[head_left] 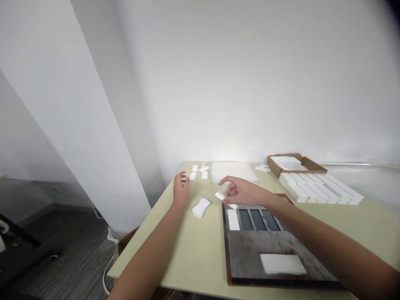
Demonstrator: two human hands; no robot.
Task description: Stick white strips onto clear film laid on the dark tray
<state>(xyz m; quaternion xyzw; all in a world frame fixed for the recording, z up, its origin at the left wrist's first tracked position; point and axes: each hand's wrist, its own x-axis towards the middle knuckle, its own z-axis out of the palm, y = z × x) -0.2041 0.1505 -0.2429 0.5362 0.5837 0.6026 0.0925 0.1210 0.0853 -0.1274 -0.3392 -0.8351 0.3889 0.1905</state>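
My right hand (245, 192) is over the back left corner of a dark tray (246, 250) with slots, its fingers pinched on a thin white card (219, 196). The fingers cover the card's middle. One white card (233, 220) lies in the leftmost slot; the slots (246, 220) to its right look dark. My left hand (181, 188) is raised at the table's left side, fingers loosely bent and apart, beside small white cards (204, 175); whether it touches one I cannot tell. Between my forearms lies a fanned stack of white cards (201, 207).
A thick white block or stack (283, 264) rests on the tray's front part. At the back right, a cardboard box (300, 170) with white sheets stands by rows of white bars (321, 189). A translucent white sheet (234, 171) lies near the wall. The table's left edge (140, 241) borders the floor.
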